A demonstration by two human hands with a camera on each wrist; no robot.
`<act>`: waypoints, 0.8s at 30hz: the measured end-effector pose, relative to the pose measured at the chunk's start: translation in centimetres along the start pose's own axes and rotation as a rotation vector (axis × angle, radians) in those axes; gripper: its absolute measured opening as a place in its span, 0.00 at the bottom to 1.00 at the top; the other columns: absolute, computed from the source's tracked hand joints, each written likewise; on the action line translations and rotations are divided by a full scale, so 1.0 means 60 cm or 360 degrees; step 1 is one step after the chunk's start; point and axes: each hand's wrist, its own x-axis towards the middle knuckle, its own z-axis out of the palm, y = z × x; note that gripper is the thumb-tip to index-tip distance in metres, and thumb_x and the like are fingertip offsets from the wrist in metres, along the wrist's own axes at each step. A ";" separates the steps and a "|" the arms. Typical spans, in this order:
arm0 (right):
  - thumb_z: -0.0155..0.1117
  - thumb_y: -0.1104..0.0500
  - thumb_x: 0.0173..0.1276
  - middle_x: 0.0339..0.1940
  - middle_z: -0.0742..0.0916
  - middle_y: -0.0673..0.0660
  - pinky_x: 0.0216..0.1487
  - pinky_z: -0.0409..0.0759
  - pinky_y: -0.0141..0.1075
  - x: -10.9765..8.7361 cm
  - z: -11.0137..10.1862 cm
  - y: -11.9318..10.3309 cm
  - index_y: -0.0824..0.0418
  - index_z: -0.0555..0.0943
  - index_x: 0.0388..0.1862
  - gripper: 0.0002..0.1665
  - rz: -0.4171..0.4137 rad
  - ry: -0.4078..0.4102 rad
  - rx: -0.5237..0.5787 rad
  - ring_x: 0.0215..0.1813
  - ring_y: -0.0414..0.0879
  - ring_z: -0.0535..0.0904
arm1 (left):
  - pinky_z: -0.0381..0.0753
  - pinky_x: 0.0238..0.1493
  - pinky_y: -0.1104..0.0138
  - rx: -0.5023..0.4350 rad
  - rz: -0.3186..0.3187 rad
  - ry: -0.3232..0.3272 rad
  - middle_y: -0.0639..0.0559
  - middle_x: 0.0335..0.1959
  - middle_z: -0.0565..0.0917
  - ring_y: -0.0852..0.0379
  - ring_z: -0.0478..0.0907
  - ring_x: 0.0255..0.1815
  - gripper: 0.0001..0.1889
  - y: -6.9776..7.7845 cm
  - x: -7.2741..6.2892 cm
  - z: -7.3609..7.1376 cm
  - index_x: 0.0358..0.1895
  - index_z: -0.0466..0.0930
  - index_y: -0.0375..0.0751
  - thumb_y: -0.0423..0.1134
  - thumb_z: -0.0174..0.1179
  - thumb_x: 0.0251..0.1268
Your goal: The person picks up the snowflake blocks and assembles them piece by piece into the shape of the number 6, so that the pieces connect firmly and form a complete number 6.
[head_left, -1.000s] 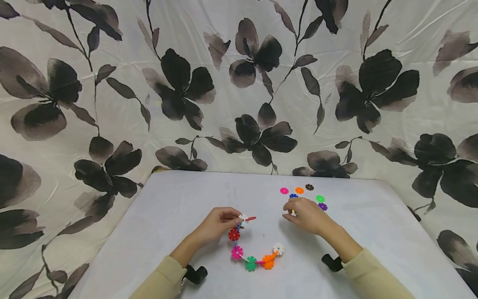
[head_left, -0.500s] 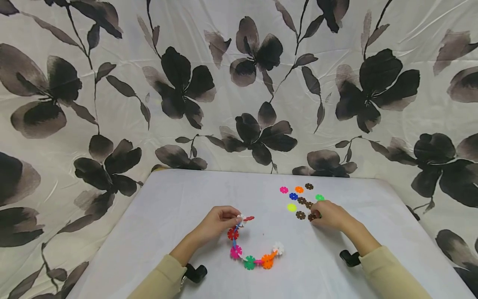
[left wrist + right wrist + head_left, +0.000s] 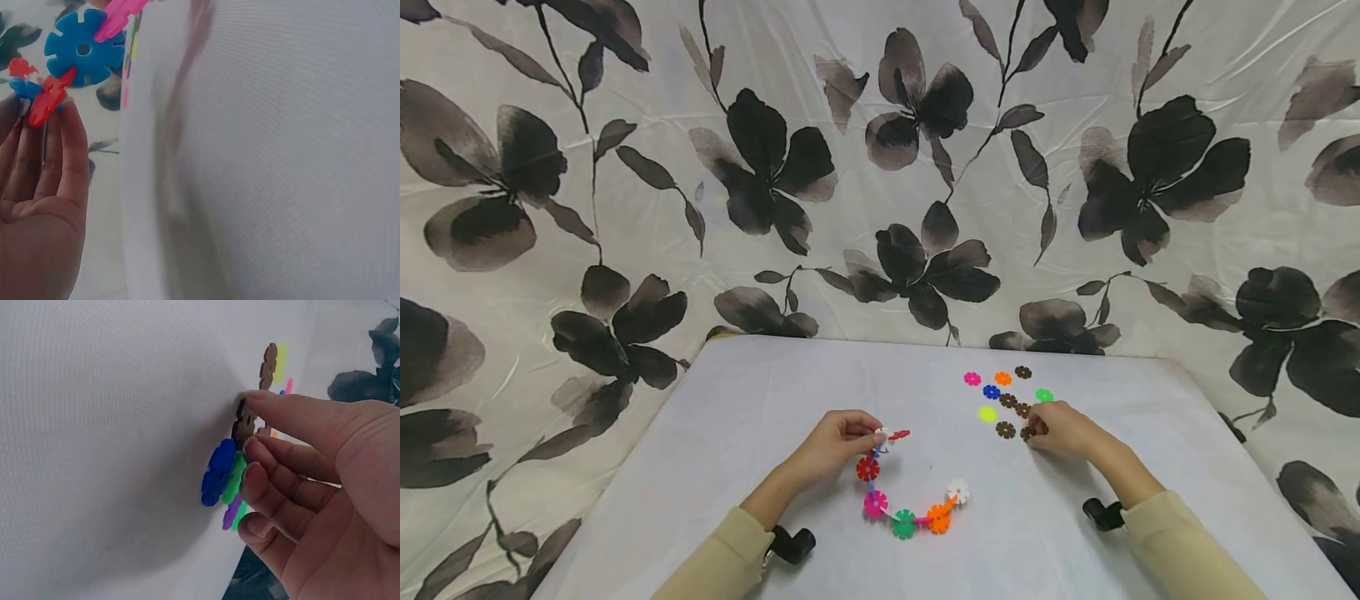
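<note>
My left hand (image 3: 838, 440) pinches the upper end of a curved chain of slotted flower-shaped plastic discs, at a white disc (image 3: 882, 439) with a red one beside it. From there the chain runs down through a red disc (image 3: 868, 468), a pink disc (image 3: 875, 505) and a green disc (image 3: 904, 524) to orange and white discs. In the left wrist view, a large blue disc (image 3: 84, 47) joins the red one near the fingertips. At the right, thumb and fingers of my right hand (image 3: 1067, 432) pinch a brown flower disc (image 3: 245, 422) at the tabletop, partly hidden by the hand.
Loose flower discs lie around the right hand: several brown, plus a yellow disc (image 3: 988, 414), a pink disc (image 3: 972, 379) and a green disc (image 3: 1044, 395). Blue and purple ones show in the right wrist view. A floral cloth (image 3: 925, 167) hangs behind the white table (image 3: 752, 375).
From beside the yellow disc, my right hand has moved right to a brown disc, uncovering several discs. My left hand keeps its hold on the chain, almost still.
</note>
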 end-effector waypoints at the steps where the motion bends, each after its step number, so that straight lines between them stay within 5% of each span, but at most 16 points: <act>1: 0.74 0.65 0.64 0.28 0.79 0.51 0.35 0.74 0.37 0.001 0.000 0.001 0.68 0.81 0.43 0.12 0.0015 -0.0006 0.0019 0.32 0.44 0.73 | 0.86 0.47 0.65 0.0002 0.0001 0.0000 0.40 0.41 0.89 0.54 0.86 0.40 0.12 0.000 0.000 0.000 0.50 0.85 0.35 0.39 0.68 0.70; 7: 0.76 0.64 0.62 0.26 0.79 0.52 0.31 0.73 0.35 0.001 -0.003 0.000 0.64 0.81 0.35 0.10 0.0039 0.0062 0.0086 0.31 0.44 0.72 | 0.86 0.46 0.65 0.0018 0.0000 0.0007 0.39 0.41 0.89 0.54 0.86 0.39 0.12 0.002 -0.001 0.001 0.49 0.85 0.36 0.40 0.68 0.70; 13: 0.76 0.62 0.63 0.22 0.80 0.48 0.29 0.72 0.33 -0.001 -0.003 -0.009 0.58 0.83 0.26 0.10 -0.0093 0.0188 0.0119 0.28 0.42 0.72 | 0.86 0.45 0.65 0.0019 0.0016 0.0012 0.41 0.39 0.90 0.54 0.86 0.38 0.11 -0.001 -0.001 0.002 0.48 0.86 0.35 0.39 0.68 0.69; 24: 0.67 0.59 0.73 0.28 0.86 0.58 0.32 0.83 0.37 0.003 0.004 -0.092 0.62 0.88 0.38 0.07 -0.0369 0.0103 0.0709 0.29 0.47 0.79 | 0.86 0.47 0.65 -0.0019 0.0009 0.0008 0.43 0.38 0.90 0.51 0.88 0.40 0.12 -0.002 0.003 0.005 0.48 0.86 0.35 0.39 0.69 0.69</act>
